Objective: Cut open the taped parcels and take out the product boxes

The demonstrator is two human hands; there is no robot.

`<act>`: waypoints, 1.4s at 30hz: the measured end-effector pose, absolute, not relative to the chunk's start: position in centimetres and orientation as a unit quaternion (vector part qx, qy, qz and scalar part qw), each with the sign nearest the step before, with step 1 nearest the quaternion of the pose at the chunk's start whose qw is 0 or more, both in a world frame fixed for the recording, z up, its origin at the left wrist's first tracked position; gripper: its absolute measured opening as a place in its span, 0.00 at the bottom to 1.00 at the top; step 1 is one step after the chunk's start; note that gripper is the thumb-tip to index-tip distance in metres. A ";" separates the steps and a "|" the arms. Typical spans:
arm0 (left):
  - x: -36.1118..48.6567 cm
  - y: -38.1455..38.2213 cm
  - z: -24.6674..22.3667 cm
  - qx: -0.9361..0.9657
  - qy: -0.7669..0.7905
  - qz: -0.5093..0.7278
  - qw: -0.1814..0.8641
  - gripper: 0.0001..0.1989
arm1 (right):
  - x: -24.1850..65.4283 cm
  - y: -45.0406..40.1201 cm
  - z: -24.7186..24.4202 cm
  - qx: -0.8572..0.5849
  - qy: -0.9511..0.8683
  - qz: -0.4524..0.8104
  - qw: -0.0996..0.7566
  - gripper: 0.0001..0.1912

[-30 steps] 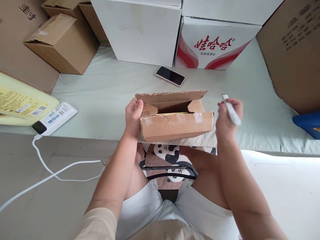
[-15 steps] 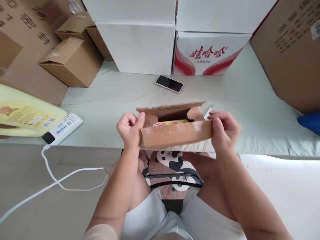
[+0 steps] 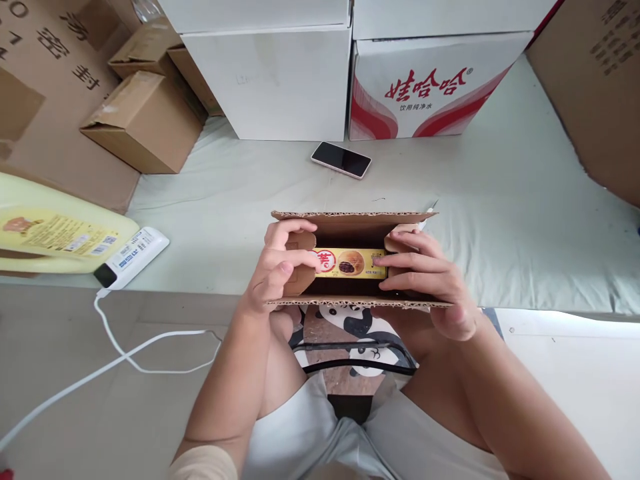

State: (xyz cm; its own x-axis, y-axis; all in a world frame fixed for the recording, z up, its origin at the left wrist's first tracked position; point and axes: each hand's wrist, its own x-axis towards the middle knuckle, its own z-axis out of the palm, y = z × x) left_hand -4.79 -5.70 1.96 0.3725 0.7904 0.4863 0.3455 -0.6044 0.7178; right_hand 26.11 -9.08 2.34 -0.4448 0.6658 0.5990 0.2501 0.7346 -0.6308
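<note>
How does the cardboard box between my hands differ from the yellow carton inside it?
The cardboard box is mostly brown, while the yellow carton carries colourful print. The cardboard box is larger and surrounds the yellow carton. The cardboard box's top is open; the yellow carton's visible face looks closed. Both look rectangular.

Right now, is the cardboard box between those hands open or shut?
Open. The cardboard box has its long flaps standing apart, and a yellow package shows inside.

Cloth-covered platform [image 3: 225,207]: pale green, wrinkled
Centre: smartphone [image 3: 341,160], screen up
Back: white carton [image 3: 270,87], red-lettered water carton [image 3: 427,100]
Left: cardboard box [image 3: 145,127], yellow jug [image 3: 55,223]
</note>
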 end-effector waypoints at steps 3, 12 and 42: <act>-4.7 -5.4 1.1 0.743 0.361 0.522 0.212 0.34 | 26.4 -9.0 1.9 -0.291 -0.831 0.206 0.427 0.36; -2.8 -5.7 10.1 0.801 0.388 0.433 0.142 0.09 | 25.4 -9.5 0.7 -0.265 -0.767 0.050 0.582 0.14; 0.3 -2.4 18.1 0.606 0.351 0.670 0.249 0.36 | 24.9 -8.1 0.6 -0.501 -0.627 -0.121 0.585 0.05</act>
